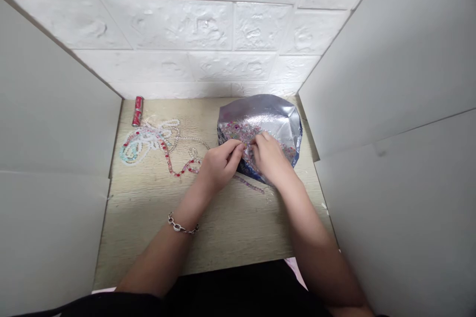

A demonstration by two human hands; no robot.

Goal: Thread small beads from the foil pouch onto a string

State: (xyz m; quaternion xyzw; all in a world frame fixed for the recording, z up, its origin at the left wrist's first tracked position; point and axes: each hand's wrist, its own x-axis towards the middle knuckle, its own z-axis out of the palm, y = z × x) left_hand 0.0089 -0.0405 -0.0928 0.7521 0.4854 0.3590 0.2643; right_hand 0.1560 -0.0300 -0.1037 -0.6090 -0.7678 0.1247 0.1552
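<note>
A silvery, shiny bag (260, 109) with a blue outside lies gaping on the table, holding a heap of small pink, clear and multicoloured beads (238, 131). At its near left edge my left hand (223, 163) is closed, thumb and forefinger pinched together. From beneath that hand a strand of purplish beads (253, 186) trails to the right across the tabletop; it seems held in the curled fingers. My right hand (269, 156) is over the beads, its bent fingertips drawn together close to the left fingertips. Whatever is between them is too small to make out.
Left of my hands lies a tangle of white, turquoise and red bead strings (148, 141). Behind it is a red cylinder (137, 111), by the wall. Grey panels (390, 74) flank the wooden table (238, 237), and a white brick-patterned wall (201, 25) closes the back.
</note>
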